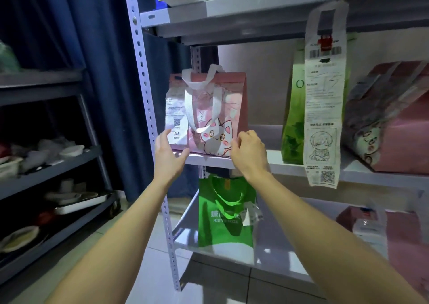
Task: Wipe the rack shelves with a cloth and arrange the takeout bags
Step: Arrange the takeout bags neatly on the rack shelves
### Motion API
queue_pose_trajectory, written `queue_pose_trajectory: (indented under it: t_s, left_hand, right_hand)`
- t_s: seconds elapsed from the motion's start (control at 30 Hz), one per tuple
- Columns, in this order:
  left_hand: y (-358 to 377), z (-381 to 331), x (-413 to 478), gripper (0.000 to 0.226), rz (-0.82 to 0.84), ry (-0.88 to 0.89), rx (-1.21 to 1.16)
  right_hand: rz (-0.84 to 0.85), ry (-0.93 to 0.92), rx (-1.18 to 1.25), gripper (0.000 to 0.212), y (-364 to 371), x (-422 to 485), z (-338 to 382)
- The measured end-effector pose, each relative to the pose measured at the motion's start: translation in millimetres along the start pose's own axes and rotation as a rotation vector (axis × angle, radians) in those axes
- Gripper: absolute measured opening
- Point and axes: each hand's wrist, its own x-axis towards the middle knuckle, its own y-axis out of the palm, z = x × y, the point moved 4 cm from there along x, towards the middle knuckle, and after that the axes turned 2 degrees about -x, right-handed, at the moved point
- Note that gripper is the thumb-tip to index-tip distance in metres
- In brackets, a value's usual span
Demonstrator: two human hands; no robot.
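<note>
Arranging takeout orders: a person steadies a pink cat-print bag [216, 118] at the left end of the rack's middle shelf [290, 166], where it stands upright close to the front lip. The left hand [169, 157] lies spread against the bag's lower left side, fingers straight beside the attached receipt [175, 122] and thumb reaching along the base. The right hand [249, 155] curls its fingers round the lower right corner. No cloth is in sight. A tall green bag [292, 129] stands further along the same shelf, partly behind a long hanging slip [322, 118], and a second pink bag [390, 127] leans at the far right. A bright green bag [222, 222] sits on the shelf below. The danger appears to lie at the edge: with the base so near the lip, a pull from the gripping right hand unmatched by the flat left could swing the bag forward and off, onto the one beneath. A sliding left palm could also crumple the receipt. The bag's contents cannot be seen.
</note>
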Motion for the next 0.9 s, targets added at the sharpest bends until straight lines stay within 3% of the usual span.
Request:
queue_pose_trajectory:
  t_s: [0.1, 0.2, 0.3, 0.4, 0.53, 0.9]
  left_hand:
    - [8, 6, 2, 0.106, 0.052, -0.099, -0.045]
    - [9, 11, 9, 0.124, 0.031, -0.146, -0.039]
    - [10, 16, 17, 0.134, 0.082, -0.183, -0.022]
    - [10, 20, 19, 0.126, 0.107, -0.189, -0.033]
    - [12, 21, 12, 0.111, 0.116, -0.143, -0.065]
    - [12, 11, -2, 0.107, 0.064, -0.119, 0.015]
  right_hand:
    - [-0.083, 0.024, 0.077, 0.024, -4, -3, -13]
    - [-0.054, 0.054, 0.154, 0.025, -4, -7, -19]
    - [0.08, 0.051, 0.182, 0.054, 2, -7, -11]
    - [0.133, 0.02, 0.144, 0.053, 9, -8, -5]
    - [0.045, 0.026, 0.103, 0.046, 1, -15, -15]
    - [0.065, 0.082, 0.087, 0.052, -8, -20, -16]
